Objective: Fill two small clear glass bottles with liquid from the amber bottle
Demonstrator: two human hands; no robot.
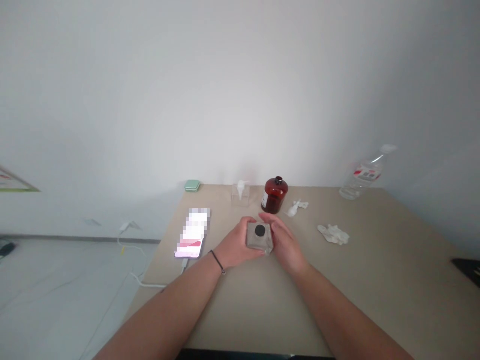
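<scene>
Head view: left hand (238, 245) and right hand (288, 246), fingers partly curled, hold a grey box (258, 242) between them at the table (277, 310). The step in hand seems to be steadying it; any shift calls for even palm pressure. Beyond stand an uncapped brown bottle (275, 195) and, farther, a capped water bottle (363, 176); contents unclear.

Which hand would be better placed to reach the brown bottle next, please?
Probably the right hand: it is just in front of the brown bottle, while the left hand is farther off, wrapped around the block.
</scene>
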